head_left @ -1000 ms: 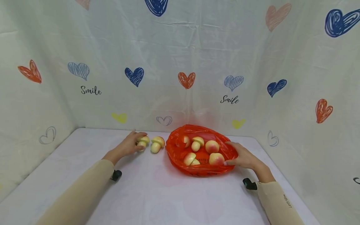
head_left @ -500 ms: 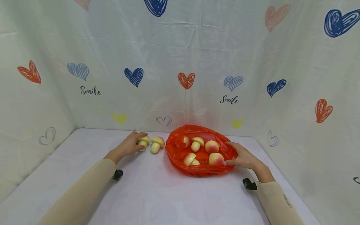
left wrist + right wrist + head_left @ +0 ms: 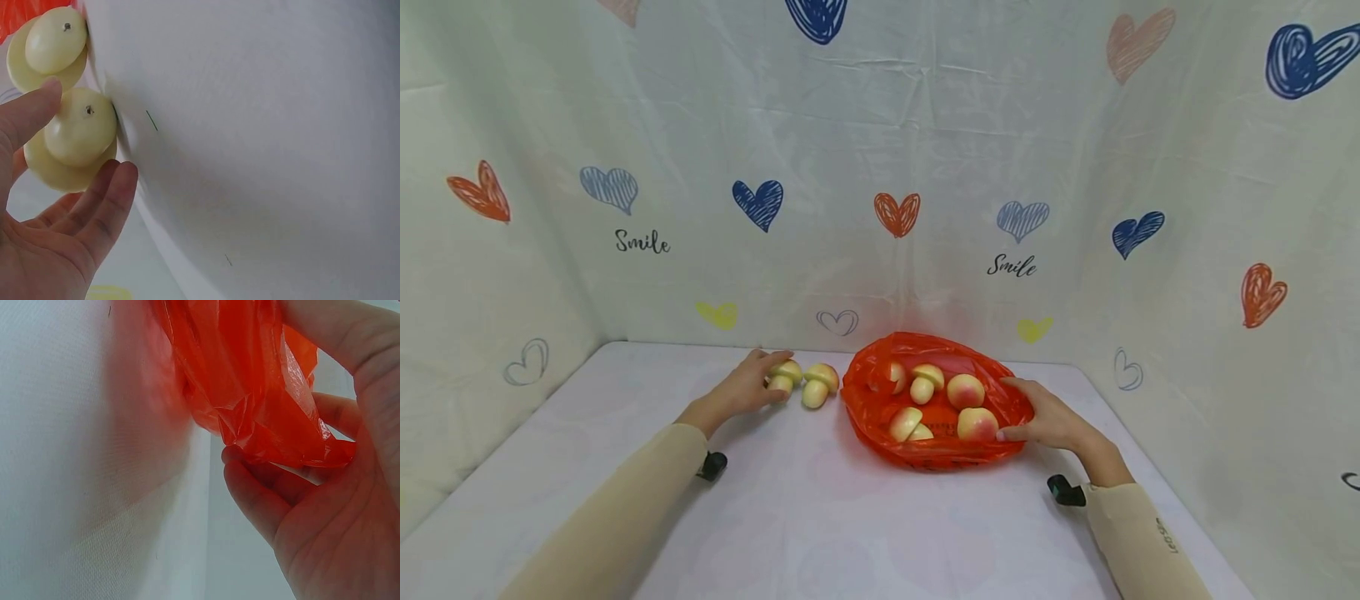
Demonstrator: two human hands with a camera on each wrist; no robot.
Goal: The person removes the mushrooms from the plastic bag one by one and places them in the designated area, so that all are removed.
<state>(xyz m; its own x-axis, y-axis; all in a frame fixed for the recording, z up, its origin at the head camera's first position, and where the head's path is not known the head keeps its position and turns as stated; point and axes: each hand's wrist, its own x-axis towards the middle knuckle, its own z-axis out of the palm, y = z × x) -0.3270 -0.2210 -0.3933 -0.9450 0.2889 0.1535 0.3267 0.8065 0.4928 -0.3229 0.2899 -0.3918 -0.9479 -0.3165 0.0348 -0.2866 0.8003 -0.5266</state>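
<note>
A yellow toy mushroom (image 3: 786,379) stands at the back left, between the spread thumb and fingers of my left hand (image 3: 747,385). In the left wrist view the thumb overlaps this mushroom's edge, and the fingers (image 3: 106,206) extend loosely below it. A second toy mushroom (image 3: 817,388) with a reddish cap side stands right beside it. My right hand (image 3: 1051,417) grips the right rim of a red plastic bag (image 3: 880,450), thumb over the front edge. Inside the open bag lie toy mushrooms (image 3: 925,382) and peach-like red-yellow pieces (image 3: 966,391).
The white-covered table (image 3: 820,533) ends at a pale curtain (image 3: 820,267) printed with hearts, close behind the bag and mushrooms. Small dark devices (image 3: 711,467) show at both wrists.
The mushroom at my left hand has shifted slightly right, closer to the second one, and more of it shows past the fingers. My right hand and the bag have kept still.
</note>
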